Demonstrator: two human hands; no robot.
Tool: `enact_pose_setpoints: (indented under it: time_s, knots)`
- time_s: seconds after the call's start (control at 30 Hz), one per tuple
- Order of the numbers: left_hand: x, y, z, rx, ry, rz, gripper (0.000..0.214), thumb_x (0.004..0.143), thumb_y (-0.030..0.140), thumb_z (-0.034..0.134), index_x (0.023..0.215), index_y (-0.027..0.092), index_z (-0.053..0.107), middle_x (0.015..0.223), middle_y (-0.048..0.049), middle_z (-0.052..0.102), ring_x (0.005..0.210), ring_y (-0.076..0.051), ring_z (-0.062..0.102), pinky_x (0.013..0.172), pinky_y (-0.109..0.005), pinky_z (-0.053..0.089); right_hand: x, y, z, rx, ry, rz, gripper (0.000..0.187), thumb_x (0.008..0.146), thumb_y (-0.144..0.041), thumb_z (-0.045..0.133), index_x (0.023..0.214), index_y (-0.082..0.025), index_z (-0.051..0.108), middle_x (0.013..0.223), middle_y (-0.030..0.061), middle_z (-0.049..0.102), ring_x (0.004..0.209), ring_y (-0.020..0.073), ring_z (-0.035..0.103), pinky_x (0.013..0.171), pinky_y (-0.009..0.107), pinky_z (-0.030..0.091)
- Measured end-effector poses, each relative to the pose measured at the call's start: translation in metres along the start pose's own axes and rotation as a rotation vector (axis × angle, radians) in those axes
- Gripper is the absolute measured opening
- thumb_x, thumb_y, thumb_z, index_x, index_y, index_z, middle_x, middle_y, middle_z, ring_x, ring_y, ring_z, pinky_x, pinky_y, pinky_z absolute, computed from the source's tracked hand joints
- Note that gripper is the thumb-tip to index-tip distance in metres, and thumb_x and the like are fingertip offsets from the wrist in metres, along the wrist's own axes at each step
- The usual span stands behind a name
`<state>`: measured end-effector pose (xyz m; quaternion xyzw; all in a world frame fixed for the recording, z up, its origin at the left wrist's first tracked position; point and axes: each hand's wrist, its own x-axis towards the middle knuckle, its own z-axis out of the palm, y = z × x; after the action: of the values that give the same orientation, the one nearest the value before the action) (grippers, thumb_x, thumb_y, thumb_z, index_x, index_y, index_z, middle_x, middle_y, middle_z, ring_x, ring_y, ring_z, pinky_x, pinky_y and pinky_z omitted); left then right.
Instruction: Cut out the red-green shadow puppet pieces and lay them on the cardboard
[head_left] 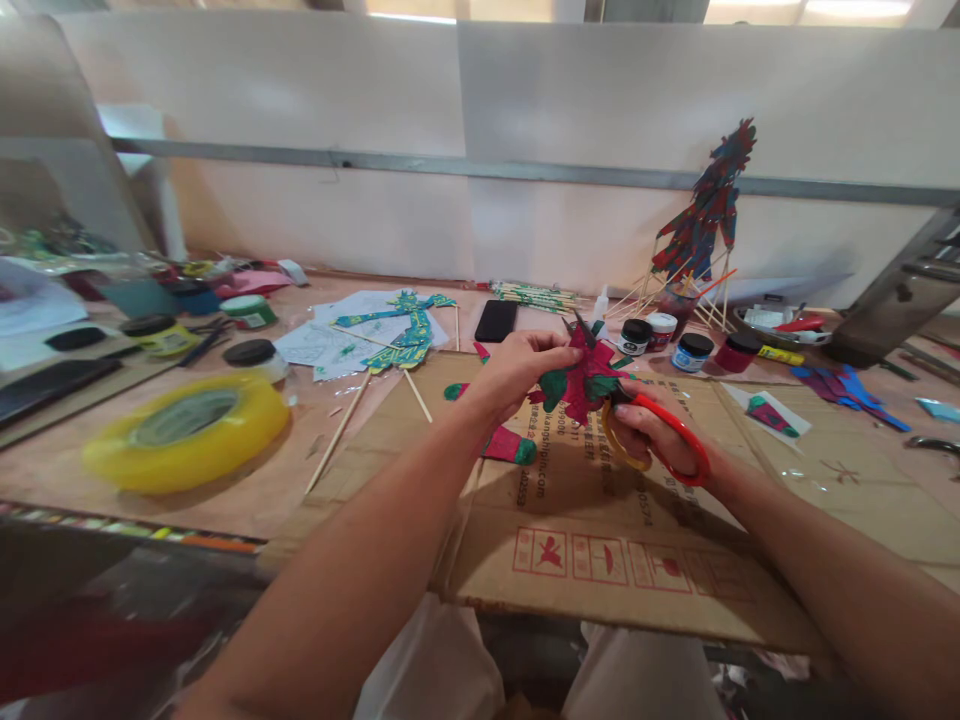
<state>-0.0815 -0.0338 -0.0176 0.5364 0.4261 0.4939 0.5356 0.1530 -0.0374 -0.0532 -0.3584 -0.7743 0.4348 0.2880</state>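
The left hand [521,366] pinches a piece [573,384] of magenta and green, thumb and fingers closed on it; the right hand [651,428] has its fingers curled around the handles of the scissors [679,418], whose dark tips poke past the piece at its 12 o'clock. How far the blades gape I cannot tell — the piece covers much of them. It hangs above the cardboard [487,575], and its jagged outline suggests cutting is under way. A loose part [508,446] at 8 o'clock and a cutout [772,417] at 3 o'clock look trimmed already. Neither shows a stick — unlike the blue puppet [417,340] at 10 o'clock — so any joining seems undone.
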Motion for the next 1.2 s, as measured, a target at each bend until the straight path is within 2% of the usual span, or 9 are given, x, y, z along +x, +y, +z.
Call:
enact_pose_setpoints:
  time_s: [0.23, 0.37, 0.57, 0.63, 0.93, 1.2]
  knots:
    - [-0.002, 0.004, 0.000, 0.040, 0.057, 0.024, 0.029, 0.072, 0.038, 0.087, 0.074, 0.021, 0.064, 0.071, 0.0020, 0.058, 0.056, -0.008, 0.045, 0.045, -0.023, 0.025, -0.001, -0.006, 0.005, 0.030, 0.033, 0.058, 0.043, 0.095, -0.060, 0.063, 0.071, -0.028, 0.046, 0.056, -0.0012, 0.048, 0.050, 0.0167, 0.040, 0.048, 0.035, 0.037]
    - [-0.002, 0.004, 0.000, 0.020, 0.067, 0.026, 0.030, 0.073, 0.039, 0.087, 0.072, 0.021, 0.062, 0.068, 0.0028, 0.055, 0.056, -0.009, 0.046, 0.048, -0.024, 0.031, 0.000, -0.002, 0.006, 0.082, 0.026, 0.079, 0.042, 0.093, -0.063, 0.063, 0.074, -0.029, 0.046, 0.055, -0.0025, 0.046, 0.048, 0.0165, 0.039, 0.046, 0.035, 0.036]
    - [0.000, -0.001, -0.001, -0.037, -0.002, 0.021, 0.032, 0.074, 0.038, 0.090, 0.072, 0.019, 0.064, 0.064, 0.0033, 0.054, 0.053, -0.007, 0.043, 0.051, -0.024, 0.032, 0.001, 0.003, 0.000, -0.030, 0.014, -0.024, 0.037, 0.098, -0.053, 0.056, 0.071, -0.029, 0.047, 0.056, -0.0017, 0.051, 0.051, 0.0184, 0.045, 0.052, 0.035, 0.041]
    - [0.002, -0.002, -0.001, -0.042, -0.030, 0.021, 0.032, 0.074, 0.038, 0.090, 0.072, 0.019, 0.064, 0.065, 0.0023, 0.056, 0.055, -0.008, 0.047, 0.053, -0.024, 0.035, 0.002, 0.004, -0.002, -0.035, -0.019, -0.069, 0.035, 0.099, -0.052, 0.053, 0.072, -0.029, 0.049, 0.055, -0.0015, 0.051, 0.050, 0.0185, 0.044, 0.052, 0.035, 0.041]
    - [0.004, -0.005, 0.002, -0.041, -0.089, 0.078, 0.036, 0.073, 0.037, 0.092, 0.064, 0.018, 0.063, 0.063, 0.0004, 0.060, 0.059, -0.009, 0.050, 0.057, -0.026, 0.035, 0.003, -0.009, 0.004, 0.006, -0.072, -0.036, 0.050, 0.095, -0.071, 0.054, 0.071, -0.028, 0.045, 0.052, -0.0017, 0.050, 0.046, 0.0160, 0.042, 0.046, 0.033, 0.036]
    - [0.005, -0.009, 0.006, -0.029, -0.058, 0.048, 0.026, 0.081, 0.028, 0.084, 0.067, 0.017, 0.064, 0.064, 0.0002, 0.064, 0.058, -0.008, 0.054, 0.062, -0.026, 0.039, 0.003, 0.007, 0.000, -0.060, -0.079, -0.097, 0.057, 0.102, -0.067, 0.044, 0.061, -0.027, 0.045, 0.053, 0.0010, 0.052, 0.048, 0.0163, 0.046, 0.050, 0.034, 0.042]
